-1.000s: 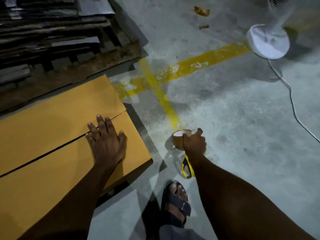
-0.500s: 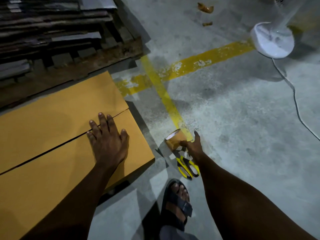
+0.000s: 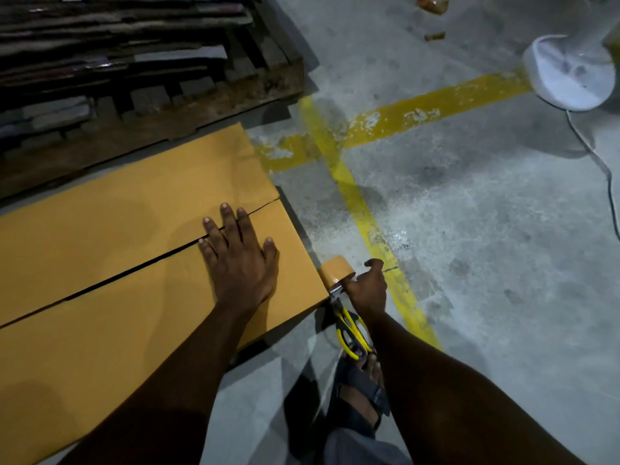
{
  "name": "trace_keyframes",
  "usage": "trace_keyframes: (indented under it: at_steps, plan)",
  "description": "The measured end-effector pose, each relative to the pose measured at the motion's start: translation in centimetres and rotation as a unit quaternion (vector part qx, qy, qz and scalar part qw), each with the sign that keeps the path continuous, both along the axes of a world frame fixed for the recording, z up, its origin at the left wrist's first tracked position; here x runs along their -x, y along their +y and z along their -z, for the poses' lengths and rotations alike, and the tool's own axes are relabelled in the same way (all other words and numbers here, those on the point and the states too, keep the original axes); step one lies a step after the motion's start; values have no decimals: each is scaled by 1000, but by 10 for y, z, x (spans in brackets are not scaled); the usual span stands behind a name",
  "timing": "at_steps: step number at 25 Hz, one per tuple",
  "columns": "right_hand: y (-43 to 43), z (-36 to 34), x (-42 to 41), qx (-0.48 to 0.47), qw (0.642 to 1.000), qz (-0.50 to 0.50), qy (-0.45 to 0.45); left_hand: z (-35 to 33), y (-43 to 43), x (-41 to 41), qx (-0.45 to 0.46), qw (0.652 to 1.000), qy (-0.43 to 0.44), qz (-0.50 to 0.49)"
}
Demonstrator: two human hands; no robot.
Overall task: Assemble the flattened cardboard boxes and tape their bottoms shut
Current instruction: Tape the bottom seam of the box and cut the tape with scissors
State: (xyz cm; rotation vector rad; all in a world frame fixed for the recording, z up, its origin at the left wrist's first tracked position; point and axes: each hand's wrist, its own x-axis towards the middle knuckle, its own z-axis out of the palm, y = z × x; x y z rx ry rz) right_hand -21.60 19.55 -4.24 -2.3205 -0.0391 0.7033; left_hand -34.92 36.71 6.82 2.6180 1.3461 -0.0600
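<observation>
A cardboard box stands bottom up at the left, its two flaps folded shut with a dark seam running between them. My left hand lies flat on the flaps, fingers straight and spread across the seam. My right hand grips a roll of brown tape just off the box's right corner. Yellow-handled scissors hang below that hand; how they are held is hidden.
A wooden pallet stacked with flattened cardboard sits behind the box. A white fan base with its cord stands at the right. Yellow lines cross the concrete floor. My sandalled foot is below the scissors.
My right hand lifted the tape roll from the floor and carried it left to the box's corner, with the scissors coming along. My left hand stayed pressed on the flaps.
</observation>
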Motion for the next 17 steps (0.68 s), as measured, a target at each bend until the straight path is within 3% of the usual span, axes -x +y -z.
trace_keyframes:
  at_steps: [6,10,12,15,17]
  plan:
    - [3,-17,10,-19,986,-84,144,0,1,0,-7,1000,2,4]
    - [3,-19,-5,-92,974,-39,203,-2,0,-1,-6,1000,5,2]
    - [3,-19,-10,-112,965,39,233,-2,0,-1,-7,1000,4,1]
    - [-5,-3,-18,-130,967,161,148,-3,-1,-1,-6,1000,3,4]
    - [-9,6,-24,-93,981,153,70,-2,-1,0,-6,1000,2,3]
